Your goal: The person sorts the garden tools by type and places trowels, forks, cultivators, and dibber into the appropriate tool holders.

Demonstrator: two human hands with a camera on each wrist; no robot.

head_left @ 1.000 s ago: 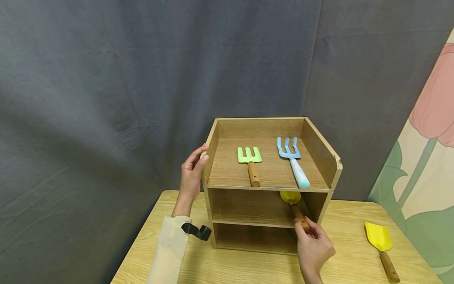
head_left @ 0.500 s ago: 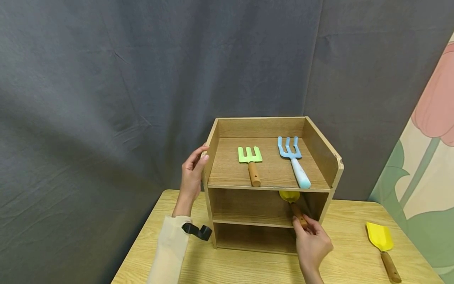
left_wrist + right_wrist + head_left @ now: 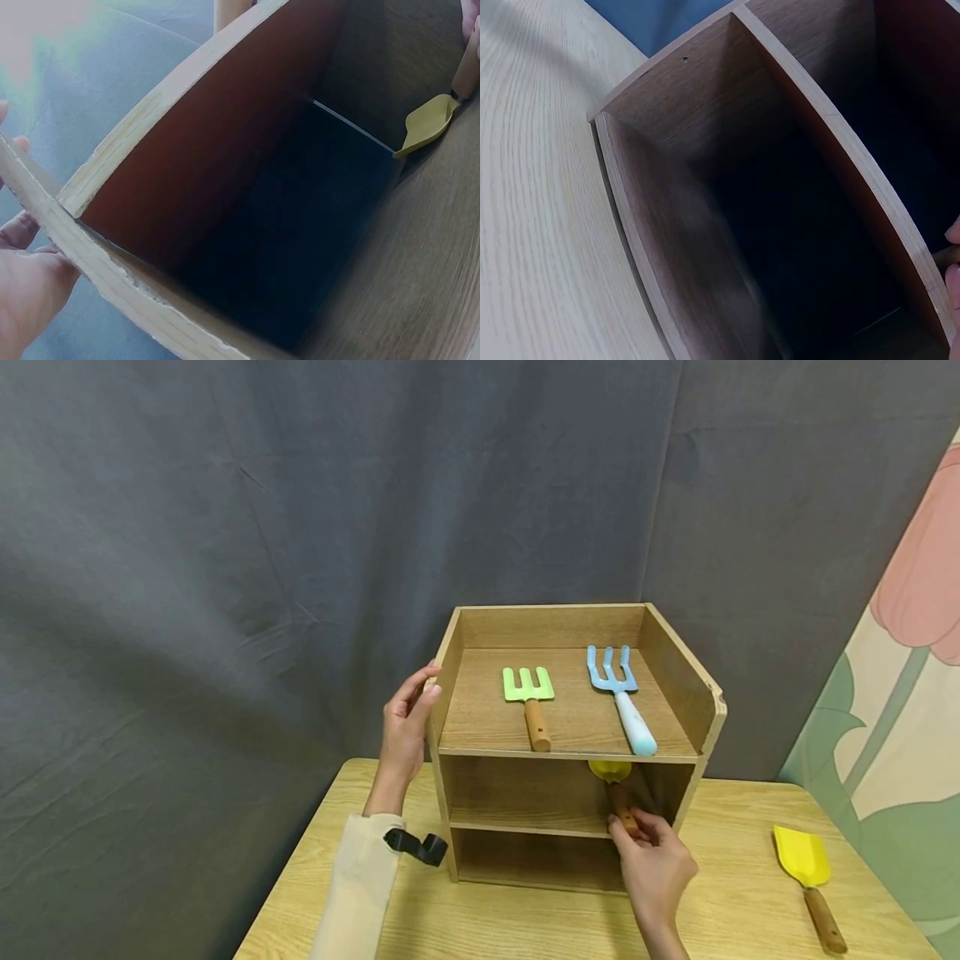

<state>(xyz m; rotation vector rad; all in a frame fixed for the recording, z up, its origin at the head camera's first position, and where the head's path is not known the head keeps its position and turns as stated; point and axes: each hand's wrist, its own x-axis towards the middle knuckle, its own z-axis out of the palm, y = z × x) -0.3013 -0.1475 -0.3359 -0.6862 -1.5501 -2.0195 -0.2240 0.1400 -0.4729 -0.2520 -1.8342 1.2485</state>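
Observation:
In the head view my right hand (image 3: 656,864) pinches the brown wooden handle of a small yellow toy shovel (image 3: 611,770). The shovel lies in the right part of the middle compartment, its scoop inward and partly hidden under the top board. The left wrist view shows its yellow scoop (image 3: 429,124) close over the compartment's floor. My left hand (image 3: 405,727) holds the left side panel of the wooden shelf (image 3: 570,833) near its upper front edge. On the shelf's top lie a green toy fork (image 3: 528,687) with a wooden handle and a blue toy fork (image 3: 632,720).
Another yellow shovel (image 3: 802,857) with a wooden handle lies on the wood-grain table (image 3: 738,893) to the right. Below the held shovel is the shelf's bottom compartment (image 3: 765,217). A grey curtain (image 3: 337,527) hangs behind, and a flower-patterned panel (image 3: 911,693) stands at the right.
My right hand has shifted slightly left and inward, and the shovel's handle has swung left, now more upright in the head view. The left hand keeps its place on the side panel.

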